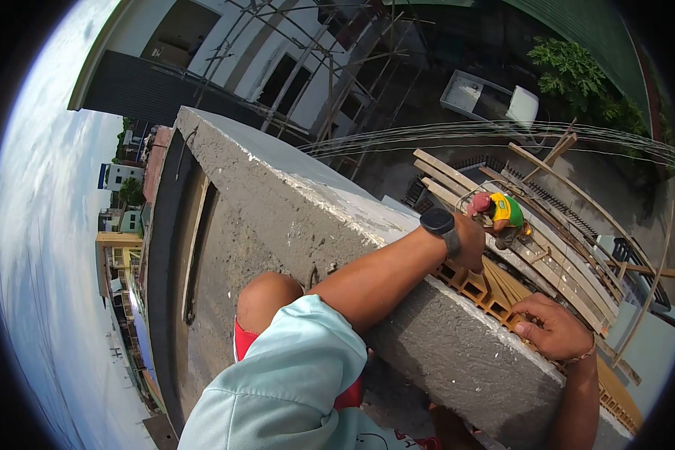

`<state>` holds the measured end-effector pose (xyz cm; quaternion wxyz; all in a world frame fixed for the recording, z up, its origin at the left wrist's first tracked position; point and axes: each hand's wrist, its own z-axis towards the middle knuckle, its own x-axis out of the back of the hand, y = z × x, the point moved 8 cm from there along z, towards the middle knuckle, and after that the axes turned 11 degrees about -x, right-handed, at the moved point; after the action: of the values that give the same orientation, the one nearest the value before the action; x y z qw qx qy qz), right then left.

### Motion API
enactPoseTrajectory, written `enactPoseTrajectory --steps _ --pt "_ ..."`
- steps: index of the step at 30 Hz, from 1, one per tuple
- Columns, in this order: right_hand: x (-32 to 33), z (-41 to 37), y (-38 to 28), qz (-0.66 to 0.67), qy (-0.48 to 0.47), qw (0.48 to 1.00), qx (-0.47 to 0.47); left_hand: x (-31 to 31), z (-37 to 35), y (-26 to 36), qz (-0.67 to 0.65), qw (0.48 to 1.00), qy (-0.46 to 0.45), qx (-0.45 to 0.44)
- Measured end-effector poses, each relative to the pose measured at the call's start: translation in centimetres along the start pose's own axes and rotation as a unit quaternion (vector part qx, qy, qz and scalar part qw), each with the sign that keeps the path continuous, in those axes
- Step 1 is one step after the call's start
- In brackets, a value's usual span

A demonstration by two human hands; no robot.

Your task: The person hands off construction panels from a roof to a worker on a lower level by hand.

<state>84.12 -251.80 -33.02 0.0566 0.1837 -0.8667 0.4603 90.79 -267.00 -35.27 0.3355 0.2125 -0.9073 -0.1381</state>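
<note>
A tan fluted panel with hollow ribs (495, 304) stands along the outer side of a rough concrete parapet (457, 337), its open end facing up. My left hand (469, 244), a dark watch on its wrist, reaches across the parapet and is closed at the panel's far end; its fingertips are mostly hidden. My right hand (553, 328) grips the panel's near part, fingers bent over the edge and thumb on the parapet side. More ribbed tan panelling (615, 397) shows below my right wrist.
Beyond the parapet is a long drop. Below, a co-worker in a green and yellow shirt (508, 211) crouches on wooden scaffold planks (570, 262). Overhead wires (502, 133) cross nearby. A white truck (487, 97) and a building with scaffolding (277, 67) lie farther off.
</note>
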Motion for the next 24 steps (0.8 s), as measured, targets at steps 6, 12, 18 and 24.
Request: enactPoseTrajectory --steps 6,12,18,24 --pt "-0.06 0.04 0.23 -0.006 -0.004 1.0 -0.006 -0.18 0.26 -0.04 0.006 1.0 0.0 -0.008" --pt "-0.04 0.03 0.09 -0.009 -0.005 1.0 -0.005 -0.18 0.19 -0.1 0.005 1.0 -0.003 -0.001" --pt "-0.11 0.07 0.29 -0.011 -0.012 1.0 -0.023 -0.14 0.15 -0.13 -0.007 1.0 -0.001 0.002" --pt "-0.06 0.01 0.12 -0.003 -0.009 1.0 -0.015 -0.21 0.23 -0.21 -0.01 1.0 -0.002 0.002"
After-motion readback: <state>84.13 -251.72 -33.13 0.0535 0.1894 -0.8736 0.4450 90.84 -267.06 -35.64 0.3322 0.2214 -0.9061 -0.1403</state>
